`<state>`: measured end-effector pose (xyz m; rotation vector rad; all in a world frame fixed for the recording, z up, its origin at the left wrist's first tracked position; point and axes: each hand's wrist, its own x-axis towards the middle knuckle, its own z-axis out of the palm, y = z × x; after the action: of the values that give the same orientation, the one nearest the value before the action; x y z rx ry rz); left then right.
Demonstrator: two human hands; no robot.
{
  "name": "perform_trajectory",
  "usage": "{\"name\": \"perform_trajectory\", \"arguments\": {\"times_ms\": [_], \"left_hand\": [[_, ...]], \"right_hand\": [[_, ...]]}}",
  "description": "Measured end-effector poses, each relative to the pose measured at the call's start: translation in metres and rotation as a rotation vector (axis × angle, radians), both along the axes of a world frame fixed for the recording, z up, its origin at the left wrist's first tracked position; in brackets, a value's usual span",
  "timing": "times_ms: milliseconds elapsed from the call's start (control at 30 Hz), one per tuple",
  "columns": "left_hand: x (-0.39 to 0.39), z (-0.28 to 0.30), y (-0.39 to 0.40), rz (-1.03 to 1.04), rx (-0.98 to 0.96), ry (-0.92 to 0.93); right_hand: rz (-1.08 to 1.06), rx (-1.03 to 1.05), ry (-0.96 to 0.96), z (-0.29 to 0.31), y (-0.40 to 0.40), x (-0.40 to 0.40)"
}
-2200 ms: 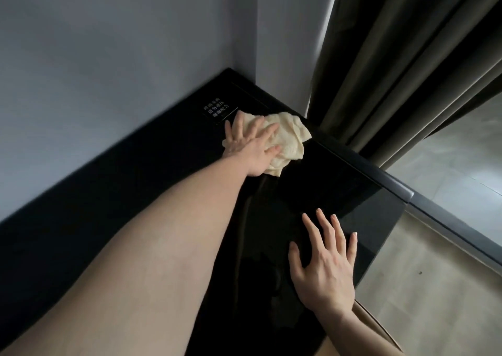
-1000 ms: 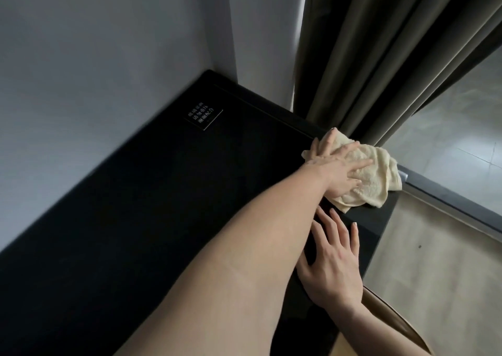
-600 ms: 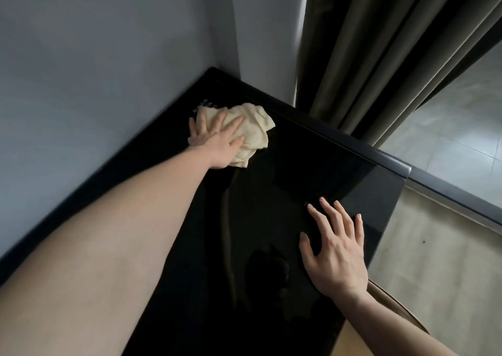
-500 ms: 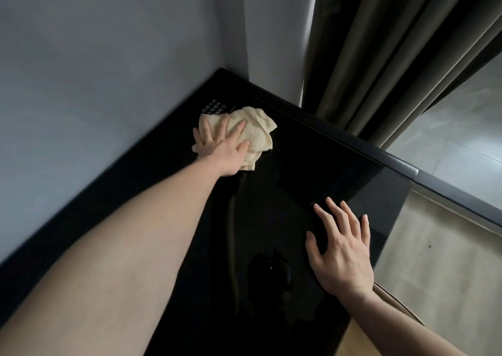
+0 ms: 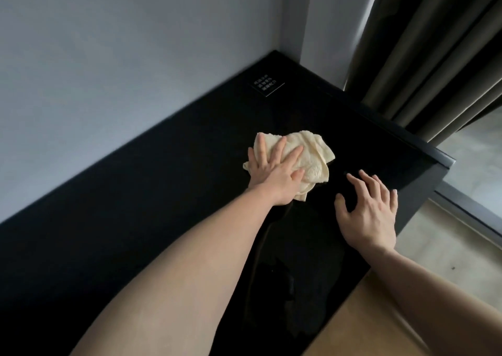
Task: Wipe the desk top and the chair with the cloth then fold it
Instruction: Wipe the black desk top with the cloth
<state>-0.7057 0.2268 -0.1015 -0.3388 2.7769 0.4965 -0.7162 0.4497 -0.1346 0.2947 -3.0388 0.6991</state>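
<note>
Cloth point(image 5: 304, 160) lies bunched on the glossy black bench point(image 5: 163, 219), pale cream, a little in from the bench's far right corner. The left hand point(image 5: 274, 173) presses flat on it, fingers straight and spread, thumb out to the right — palm covering the cloth's near left part. The right hand point(image 5: 369, 214) rests on the bare bench just beside the cloth, to its right, fingers spread and lightly bent, holding nothing. A small dark label with white print point(image 5: 267, 85) sits on the bench near the back corner, well apart from the cloth. Grey walls point(image 5: 122, 56) meet behind the bench — dark curtains point(image 5: 434, 56) hang to the right, above a pale floor point(image 5: 448, 247).
</note>
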Motion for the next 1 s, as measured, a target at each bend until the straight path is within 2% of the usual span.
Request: {"name": "perform_trajectory", "arguments": {"times_ms": [167,300,600,867,1000], "left_hand": [[0.065,-0.001,-0.003,-0.041,-0.007,0.0],[0.105,-0.003,-0.031,-0.03,-0.036,0.013],[0.219,0.002,-0.15,0.169,-0.052,-0.027],[0.383,0.002,-0.277,0.426,-0.102,-0.095],[0.472,-0.001,-0.325,0.524,-0.123,-0.148]], "right_hand": [[0.107,-0.168,0.061,0.006,0.005,0.018],[0.171,-0.27,0.052,0.016,-0.014,0.07],[0.54,-0.178,-0.087,0.004,-0.09,0.233],[0.642,-0.163,-0.109,0.005,-0.169,0.347],[0.626,-0.051,-0.147,0.001,-0.2,0.399]]}}
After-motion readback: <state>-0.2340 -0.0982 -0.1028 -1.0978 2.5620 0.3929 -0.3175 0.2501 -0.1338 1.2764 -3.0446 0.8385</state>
